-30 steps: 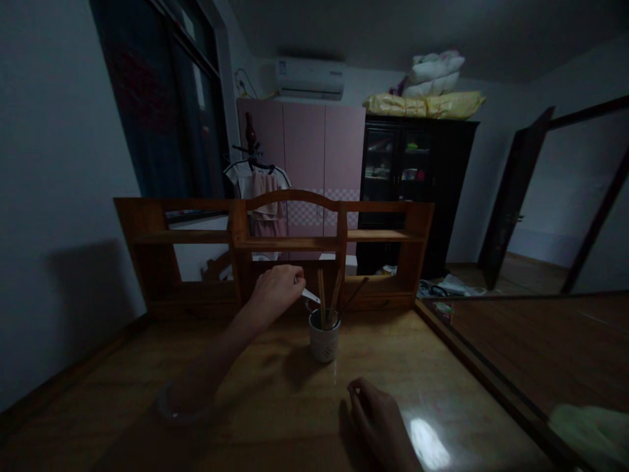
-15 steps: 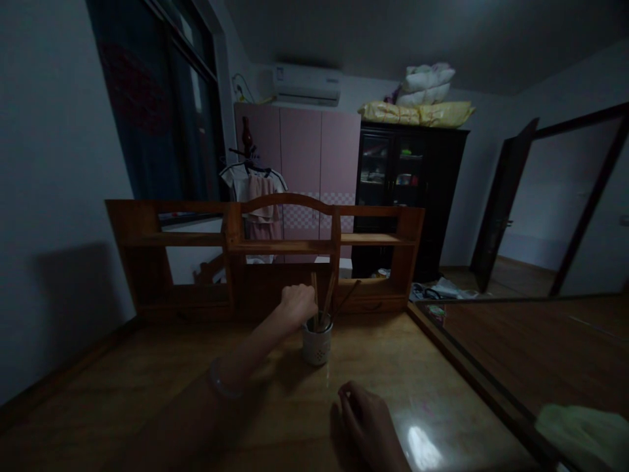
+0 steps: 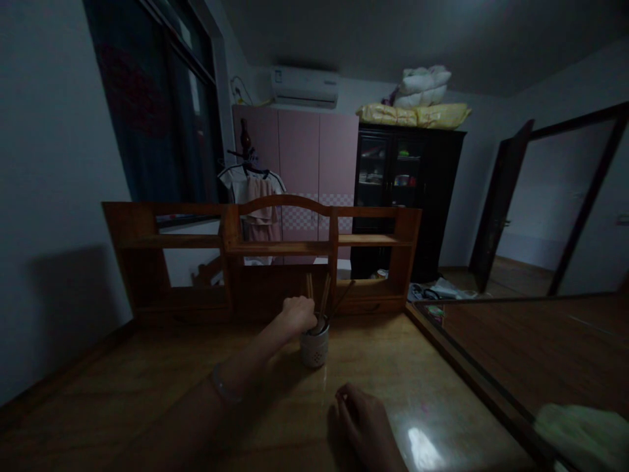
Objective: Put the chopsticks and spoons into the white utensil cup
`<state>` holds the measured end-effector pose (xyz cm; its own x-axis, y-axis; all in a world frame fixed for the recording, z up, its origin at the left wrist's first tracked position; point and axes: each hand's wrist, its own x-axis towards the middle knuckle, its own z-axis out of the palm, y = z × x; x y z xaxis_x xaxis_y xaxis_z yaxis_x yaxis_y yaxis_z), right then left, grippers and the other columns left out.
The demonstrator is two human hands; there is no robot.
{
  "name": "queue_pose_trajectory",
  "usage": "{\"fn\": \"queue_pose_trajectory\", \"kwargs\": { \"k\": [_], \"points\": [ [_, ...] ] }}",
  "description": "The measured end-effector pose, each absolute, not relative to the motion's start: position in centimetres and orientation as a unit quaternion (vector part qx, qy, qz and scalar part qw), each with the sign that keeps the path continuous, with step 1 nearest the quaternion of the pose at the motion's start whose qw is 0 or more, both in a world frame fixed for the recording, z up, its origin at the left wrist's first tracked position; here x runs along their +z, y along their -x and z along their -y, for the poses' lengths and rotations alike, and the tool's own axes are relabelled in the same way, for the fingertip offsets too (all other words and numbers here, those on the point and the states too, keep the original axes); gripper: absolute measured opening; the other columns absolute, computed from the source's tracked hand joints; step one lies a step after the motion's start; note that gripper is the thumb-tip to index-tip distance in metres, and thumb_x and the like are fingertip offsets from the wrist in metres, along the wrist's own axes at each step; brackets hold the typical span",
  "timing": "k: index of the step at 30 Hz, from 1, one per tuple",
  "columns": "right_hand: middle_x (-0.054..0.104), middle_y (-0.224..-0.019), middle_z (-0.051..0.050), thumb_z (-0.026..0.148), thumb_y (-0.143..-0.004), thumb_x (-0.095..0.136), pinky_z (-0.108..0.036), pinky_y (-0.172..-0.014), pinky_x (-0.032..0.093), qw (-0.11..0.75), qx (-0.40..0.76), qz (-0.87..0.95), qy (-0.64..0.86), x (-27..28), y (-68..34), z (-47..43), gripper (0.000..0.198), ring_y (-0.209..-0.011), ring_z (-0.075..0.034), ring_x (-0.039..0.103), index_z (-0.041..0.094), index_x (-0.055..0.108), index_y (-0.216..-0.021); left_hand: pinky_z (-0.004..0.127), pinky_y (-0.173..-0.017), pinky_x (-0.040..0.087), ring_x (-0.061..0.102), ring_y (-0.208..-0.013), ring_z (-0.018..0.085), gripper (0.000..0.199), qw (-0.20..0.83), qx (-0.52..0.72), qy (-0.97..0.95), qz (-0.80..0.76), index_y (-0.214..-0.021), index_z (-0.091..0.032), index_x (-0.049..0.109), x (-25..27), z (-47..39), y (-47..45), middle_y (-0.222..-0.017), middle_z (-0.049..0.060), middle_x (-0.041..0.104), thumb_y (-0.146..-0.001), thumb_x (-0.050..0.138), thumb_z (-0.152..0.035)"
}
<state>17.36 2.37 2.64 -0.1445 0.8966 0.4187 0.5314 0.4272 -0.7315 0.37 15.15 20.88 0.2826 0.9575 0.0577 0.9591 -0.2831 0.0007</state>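
Observation:
My left hand (image 3: 297, 313) reaches forward over the wooden desk (image 3: 147, 393) and sits at the rim of a small white cup (image 3: 314, 349). Its fingers are curled over the cup's mouth, and whatever is under them is hidden. Several thin brown sticks or brushes (image 3: 324, 296) stand up out of the cup, just right of the hand. My right hand (image 3: 363, 426) rests on the desk near the front edge, with its fingers curled in and nothing visible in it.
A low wooden shelf unit (image 3: 260, 246) runs along the desk's back edge behind the cup. A dark framed panel (image 3: 515, 354) adjoins the desk on the right. A pale green cloth (image 3: 580, 436) lies at the lower right. The room is dim.
My left hand held a small white object above the cup, then lowered to the rim; the object is no longer visible. The right hand has barely moved.

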Motion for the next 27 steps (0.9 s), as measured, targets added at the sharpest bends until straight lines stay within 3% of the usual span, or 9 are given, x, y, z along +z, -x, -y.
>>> {"fn": "queue_pose_trajectory", "kwargs": {
  "k": [14, 21, 27],
  "points": [
    [0.063, -0.075, 0.0, 0.024, -0.099, 0.045, -0.024, -0.061, 0.036, 0.432, 0.205, 0.729, 0.489, 2.4, -17.4, -2.6, 0.018, -0.069, -0.017, 0.061, 0.02, 0.057, -0.087, 0.034, -0.071, 0.054, 0.07, -0.091, 0.032, 0.034, -0.017, -0.044, 0.814, 0.579, -0.086, -0.018, 0.074, 19.4, -16.5, 1.0, -0.096, 0.016, 0.074, -0.08, 0.054, -0.045],
    [0.063, -0.076, 0.0, 0.025, -0.098, 0.045, -0.024, -0.062, 0.036, 0.43, 0.204, 0.733, 0.486, 2.5, -17.4, -2.5, 0.018, -0.069, -0.017, 0.061, 0.02, 0.057, -0.086, 0.03, -0.071, 0.05, 0.069, -0.092, 0.027, 0.033, -0.001, -0.102, 0.81, 0.578, -0.09, -0.023, 0.072, 19.7, -15.5, 1.0, -0.098, 0.009, 0.074, -0.087, 0.049, -0.047],
    [0.063, -0.076, -0.002, 0.029, -0.1, 0.042, -0.024, -0.062, 0.037, 0.432, 0.209, 0.731, 0.486, 2.9, -17.3, -2.3, 0.022, -0.069, -0.018, 0.06, 0.02, 0.057, -0.086, 0.036, -0.075, 0.049, 0.068, -0.092, 0.028, 0.032, 0.075, -0.183, 0.784, 0.589, -0.106, -0.022, 0.06, 22.1, -12.4, 0.5, -0.098, 0.011, 0.071, -0.096, 0.035, -0.038]
  ]
}}
